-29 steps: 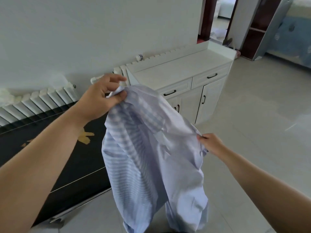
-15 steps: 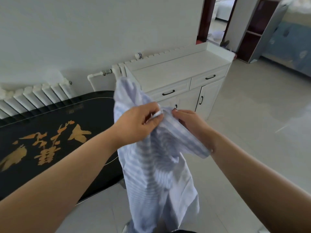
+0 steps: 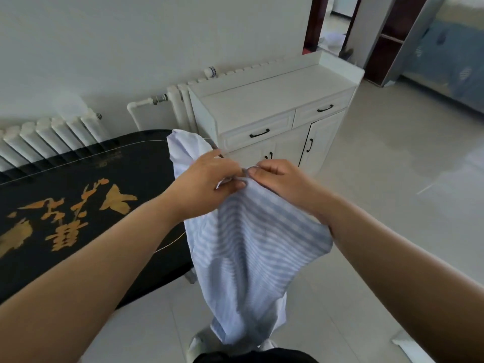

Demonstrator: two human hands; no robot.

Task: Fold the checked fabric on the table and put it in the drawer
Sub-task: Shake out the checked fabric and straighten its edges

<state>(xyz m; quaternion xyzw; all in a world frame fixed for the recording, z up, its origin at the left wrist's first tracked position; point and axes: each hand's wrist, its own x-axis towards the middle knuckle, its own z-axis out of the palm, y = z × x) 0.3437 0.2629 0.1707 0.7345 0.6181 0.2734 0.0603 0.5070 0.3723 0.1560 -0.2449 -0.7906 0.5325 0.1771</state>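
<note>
Both our hands hold the fabric (image 3: 248,247) up in the air, off the table (image 3: 78,205) and just past its right end. Our left hand (image 3: 207,184) pinches the top edge, and our right hand (image 3: 277,179) pinches it close beside. Beyond them, the drawer (image 3: 259,133) of the white cabinet (image 3: 267,100) is closed.

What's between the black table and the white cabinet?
In the head view, the striped pale-blue fabric hangs between the black table and white cabinet, with white radiator pipes behind.
</note>
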